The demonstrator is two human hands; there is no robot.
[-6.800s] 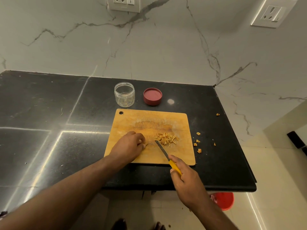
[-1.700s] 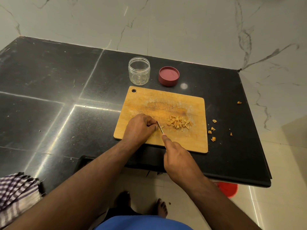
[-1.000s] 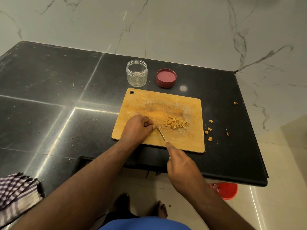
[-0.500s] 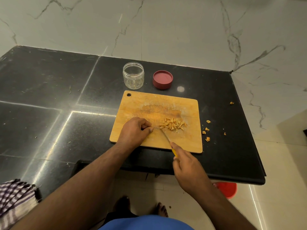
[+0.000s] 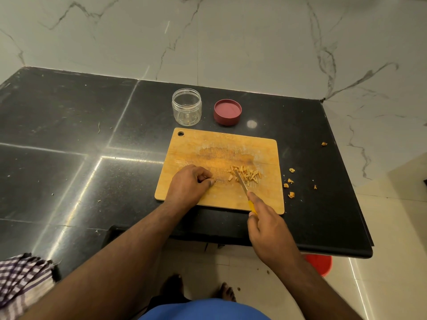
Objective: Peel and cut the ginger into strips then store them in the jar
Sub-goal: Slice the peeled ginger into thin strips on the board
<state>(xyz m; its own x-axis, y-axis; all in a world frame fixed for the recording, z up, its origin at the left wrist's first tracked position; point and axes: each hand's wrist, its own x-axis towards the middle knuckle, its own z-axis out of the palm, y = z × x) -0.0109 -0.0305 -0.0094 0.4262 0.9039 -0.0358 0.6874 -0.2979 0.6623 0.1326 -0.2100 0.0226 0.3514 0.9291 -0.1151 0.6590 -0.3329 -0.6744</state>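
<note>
On the cutting board (image 5: 189, 146), ginger strips (image 5: 246, 173) sit piled right of centre. My right hand (image 5: 269, 229) grips the yellow-handled knife (image 5: 242, 185) at the near edge, blade tip reaching into the pile's left side. My left hand (image 5: 188, 184) rests curled on the board, left of the pile; can't tell if it holds anything. Jar (image 5: 186, 106) stands open past the far edge, red lid (image 5: 227, 112) just right of it. Peel scraps (image 5: 290, 183) lie on the counter (image 5: 69, 125), right of the board.

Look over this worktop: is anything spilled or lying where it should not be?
Yes. Small ginger scraps lie scattered on the black counter just right of the cutting board, one stray piece farther toward the wall. The cut strips sit on the board; the jar stands open.
</note>
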